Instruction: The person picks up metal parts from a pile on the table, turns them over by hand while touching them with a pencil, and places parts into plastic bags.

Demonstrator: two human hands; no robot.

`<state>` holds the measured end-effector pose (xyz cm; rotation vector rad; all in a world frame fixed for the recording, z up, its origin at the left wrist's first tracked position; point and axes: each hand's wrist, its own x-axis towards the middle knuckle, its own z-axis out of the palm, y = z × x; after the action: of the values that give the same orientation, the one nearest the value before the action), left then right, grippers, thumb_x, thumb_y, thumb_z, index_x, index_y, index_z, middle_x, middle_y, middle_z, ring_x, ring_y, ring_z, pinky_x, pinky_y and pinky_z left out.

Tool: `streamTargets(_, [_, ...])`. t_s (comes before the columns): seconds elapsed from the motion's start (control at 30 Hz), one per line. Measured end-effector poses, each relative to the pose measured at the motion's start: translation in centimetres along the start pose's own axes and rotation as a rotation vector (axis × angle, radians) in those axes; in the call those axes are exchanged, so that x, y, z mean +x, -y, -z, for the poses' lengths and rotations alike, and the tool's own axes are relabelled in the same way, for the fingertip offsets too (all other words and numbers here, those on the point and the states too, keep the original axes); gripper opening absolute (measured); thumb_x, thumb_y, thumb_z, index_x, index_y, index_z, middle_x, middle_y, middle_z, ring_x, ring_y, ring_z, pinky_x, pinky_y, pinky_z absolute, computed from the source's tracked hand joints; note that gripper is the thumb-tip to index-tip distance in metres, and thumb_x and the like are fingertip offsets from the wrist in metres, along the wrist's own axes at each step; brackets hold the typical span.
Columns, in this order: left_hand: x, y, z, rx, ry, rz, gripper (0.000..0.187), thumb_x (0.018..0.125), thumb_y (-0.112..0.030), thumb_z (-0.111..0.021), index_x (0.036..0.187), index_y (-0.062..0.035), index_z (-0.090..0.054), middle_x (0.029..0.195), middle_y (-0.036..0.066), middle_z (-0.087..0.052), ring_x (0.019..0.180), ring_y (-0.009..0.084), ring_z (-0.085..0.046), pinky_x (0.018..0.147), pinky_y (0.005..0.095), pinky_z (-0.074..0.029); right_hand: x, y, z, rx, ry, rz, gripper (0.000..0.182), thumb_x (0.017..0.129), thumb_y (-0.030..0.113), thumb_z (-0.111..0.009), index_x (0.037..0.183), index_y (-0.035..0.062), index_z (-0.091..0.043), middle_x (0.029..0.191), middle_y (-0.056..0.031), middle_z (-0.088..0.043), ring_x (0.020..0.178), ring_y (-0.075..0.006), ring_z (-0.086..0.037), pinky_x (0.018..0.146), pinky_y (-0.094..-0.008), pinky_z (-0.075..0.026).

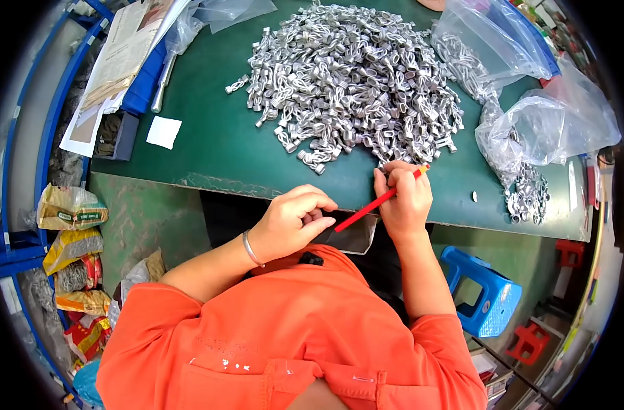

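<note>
My right hand (406, 205) is closed around a slim red pencil-like stick (367, 210), which slants down to the left over the table edge. Its fingertips are at the near edge of a large heap of small silver metal parts (353, 75), with one part right by the thumb. In front of my chest, my left hand (295, 217) is curled with thumb and forefinger close to the stick's lower end. Anything inside its fingers is hidden. The parts have ring-like ends and looped stems.
The green table (216, 130) carries a clear plastic bag (558, 119), more small metal pieces (527, 195) and a white paper scrap (164, 132). Left are papers (120, 55) and a blue bin (144, 82). A blue stool (486, 294) stands low right; filled sacks (73, 208) lie left.
</note>
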<state>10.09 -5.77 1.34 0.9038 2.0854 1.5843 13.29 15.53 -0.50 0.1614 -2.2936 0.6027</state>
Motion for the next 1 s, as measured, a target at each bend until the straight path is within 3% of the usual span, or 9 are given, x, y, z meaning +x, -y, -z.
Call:
streamTargets(0.07, [0.1, 0.0, 0.0, -0.012, 0.008, 0.023, 0.020, 0.077, 0.003, -0.067, 0.096, 0.0027, -0.061, 0.093, 0.009, -0.060, 0.074, 0.0109, -0.061, 0.064, 0.0217, -0.051, -0.4, 0.2, 0.2, 0.013, -0.052, 0.007, 0.030, 0.064, -0.005, -0.073, 0.076, 0.0047, -0.046, 0.080, -0.0093, -0.060, 0.063, -0.0274, -0.053, 0.057, -0.0344, -0.045])
streamTargets(0.2, [0.6, 0.4, -0.7, -0.210, -0.023, 0.133, 0.029, 0.080, 0.005, -0.063, 0.108, 0.0050, -0.055, 0.094, 0.009, -0.060, 0.082, 0.0133, -0.063, 0.072, 0.0244, -0.053, -1.7, 1.3, -0.2, 0.587, -0.135, -0.440, 0.029, 0.078, -0.006, -0.065, 0.077, 0.0057, -0.039, 0.083, -0.0118, -0.060, 0.064, -0.0119, -0.057, 0.051, -0.0234, -0.046])
streamTargets(0.3, [1.3, 1.1, -1.8, -0.365, -0.103, 0.116, 0.034, 0.083, 0.006, -0.060, 0.115, 0.0063, -0.048, 0.095, 0.010, -0.061, 0.083, 0.0158, -0.064, 0.076, 0.0264, -0.053, -0.4, 3.5, 1.2, 1.049, -0.058, -0.883, 0.026, 0.085, -0.006, -0.056, 0.084, 0.0068, -0.034, 0.082, -0.0118, -0.058, 0.065, -0.0130, -0.061, 0.053, -0.0211, -0.051])
streamTargets(0.4, [1.6, 0.9, -1.7, -0.545, -0.082, 0.100, 0.036, 0.084, 0.006, -0.059, 0.117, 0.0063, -0.047, 0.099, 0.012, -0.060, 0.086, 0.0173, -0.064, 0.078, 0.0267, -0.053, -0.4, 4.3, 1.4, 1.189, -0.051, -0.990, 0.024, 0.085, -0.007, -0.055, 0.084, 0.0067, -0.035, 0.083, -0.0136, -0.058, 0.064, -0.0149, -0.062, 0.052, -0.0231, -0.053])
streamTargets(0.57, [1.1, 0.1, -1.0, -0.550, -0.071, 0.170, 0.026, 0.083, 0.009, -0.058, 0.109, 0.0066, -0.053, 0.104, 0.013, -0.057, 0.090, 0.0154, -0.061, 0.075, 0.0257, -0.053, -1.3, 4.2, 1.4, 1.305, -0.007, -0.956, 0.024, 0.085, -0.007, -0.056, 0.085, 0.0062, -0.036, 0.084, -0.0142, -0.058, 0.067, -0.0181, -0.063, 0.055, -0.0251, -0.054])
streamTargets(0.63, [1.1, 0.3, -1.2, -0.423, -0.121, -0.047, 0.024, 0.079, 0.010, -0.062, 0.102, 0.0051, -0.058, 0.097, 0.010, -0.057, 0.085, 0.0132, -0.060, 0.071, 0.0241, -0.052, -2.2, 3.7, 1.2, 1.386, 0.047, -0.906, 0.026, 0.083, -0.009, -0.058, 0.085, 0.0058, -0.036, 0.087, -0.0151, -0.058, 0.077, -0.0219, -0.065, 0.063, -0.0282, -0.056])
streamTargets(0.77, [1.0, -0.7, -1.0, -0.329, -0.140, -0.145, 0.026, 0.072, 0.009, -0.070, 0.096, 0.0019, -0.062, 0.094, 0.008, -0.056, 0.079, 0.0115, -0.058, 0.066, 0.0229, -0.051, -2.8, 4.2, 0.8, 1.458, -0.003, -0.763, 0.029, 0.081, -0.013, -0.058, 0.085, 0.0061, -0.035, 0.093, -0.0161, -0.057, 0.087, -0.0248, -0.064, 0.072, -0.0309, -0.056])
streamTargets(0.93, [1.0, -1.1, -0.7, -0.158, -0.175, -0.227, 0.021, 0.071, 0.004, -0.072, 0.090, 0.0003, -0.063, 0.090, 0.007, -0.058, 0.073, 0.0120, -0.059, 0.063, 0.0230, -0.050, -3.2, 4.3, 1.4, 1.266, -0.078, -0.582, 0.037, 0.075, -0.018, -0.061, 0.084, 0.0058, -0.034, 0.098, -0.0174, -0.056, 0.093, -0.0296, -0.062, 0.080, -0.0373, -0.055])
streamTargets(1.0, [0.9, -0.8, -0.5, -0.124, -0.182, -0.246, 0.021, 0.071, 0.004, -0.072, 0.090, 0.0001, -0.063, 0.090, 0.008, -0.058, 0.073, 0.0124, -0.059, 0.062, 0.0234, -0.050, -3.2, 3.8, 1.9, 1.141, 0.008, -0.413, 0.037, 0.074, -0.015, -0.064, 0.082, 0.0054, -0.034, 0.096, -0.0186, -0.057, 0.092, -0.0285, -0.063, 0.078, -0.0370, -0.055])
